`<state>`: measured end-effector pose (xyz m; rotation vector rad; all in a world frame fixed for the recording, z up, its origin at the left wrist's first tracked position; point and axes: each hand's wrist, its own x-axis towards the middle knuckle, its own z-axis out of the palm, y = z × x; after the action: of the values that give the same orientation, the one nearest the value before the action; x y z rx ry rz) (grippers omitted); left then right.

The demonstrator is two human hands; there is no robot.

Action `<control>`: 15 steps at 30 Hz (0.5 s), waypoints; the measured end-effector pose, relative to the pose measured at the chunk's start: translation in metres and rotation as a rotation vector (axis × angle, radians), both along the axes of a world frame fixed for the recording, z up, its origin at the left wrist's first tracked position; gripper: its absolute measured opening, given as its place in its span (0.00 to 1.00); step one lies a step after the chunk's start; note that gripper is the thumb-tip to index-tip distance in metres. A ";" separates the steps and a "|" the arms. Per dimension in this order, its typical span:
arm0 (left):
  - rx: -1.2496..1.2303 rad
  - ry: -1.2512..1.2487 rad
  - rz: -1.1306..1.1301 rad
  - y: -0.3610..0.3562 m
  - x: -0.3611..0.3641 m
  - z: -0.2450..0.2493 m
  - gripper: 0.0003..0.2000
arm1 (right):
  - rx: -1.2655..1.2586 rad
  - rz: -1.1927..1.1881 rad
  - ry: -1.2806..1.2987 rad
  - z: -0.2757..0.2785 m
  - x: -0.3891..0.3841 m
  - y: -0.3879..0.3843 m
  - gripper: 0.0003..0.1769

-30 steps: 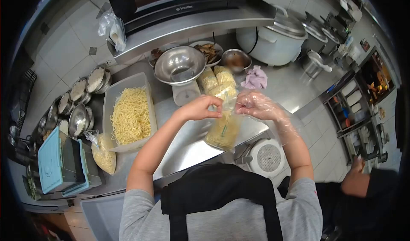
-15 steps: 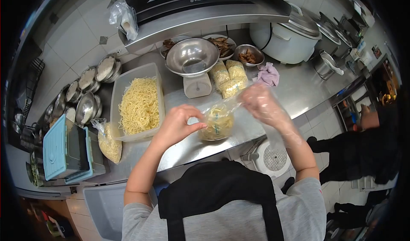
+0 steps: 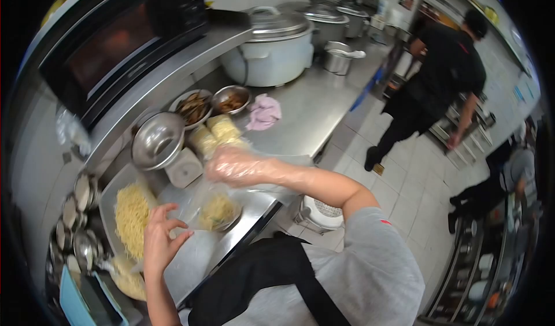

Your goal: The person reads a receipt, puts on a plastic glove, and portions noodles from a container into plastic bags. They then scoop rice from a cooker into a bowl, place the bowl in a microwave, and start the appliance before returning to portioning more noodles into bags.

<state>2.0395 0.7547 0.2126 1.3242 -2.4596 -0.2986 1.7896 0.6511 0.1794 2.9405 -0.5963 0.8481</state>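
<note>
A clear plastic bag of noodles (image 3: pixel 218 212) rests near the front edge of the steel counter. My right hand (image 3: pixel 234 165), in a thin clear plastic glove, is closed at the top of this bag; its fingertips are partly hidden. To the left of the bag is my left hand (image 3: pixel 162 236), bare, its fingers apart with nothing between them. Just beyond that hand stands a translucent tub of loose yellow noodles (image 3: pixel 132 213). A white kitchen scale (image 3: pixel 185 169) carries a steel bowl (image 3: pixel 157 141) behind the bag. Several filled noodle bags (image 3: pixel 224 128) lie beside the scale.
A pink cloth (image 3: pixel 265 112) and a bowl of brown food pieces (image 3: pixel 231 99) sit farther back. A large rice cooker (image 3: pixel 272 51) stands behind them. Steel bowls (image 3: pixel 87 251) crowd the left. A person in black (image 3: pixel 442 71) is in the aisle, another person (image 3: pixel 517 170) farther right.
The view has swung to the right, bringing more of the aisle and the people in it into sight. My left hand has come away from the noodle bag and its fingers have spread.
</note>
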 end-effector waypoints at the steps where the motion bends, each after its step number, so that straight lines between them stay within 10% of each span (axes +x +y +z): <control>1: -0.024 0.054 0.000 -0.001 -0.007 -0.001 0.12 | 0.017 0.012 0.026 0.000 0.002 -0.001 0.02; 15: 0.248 0.062 0.010 -0.030 0.018 0.015 0.09 | 0.210 0.125 -0.008 0.036 -0.007 -0.015 0.06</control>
<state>2.0576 0.7246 0.2276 1.3986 -2.4241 -0.6503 1.7828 0.6362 0.2159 3.1952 -0.5381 0.8571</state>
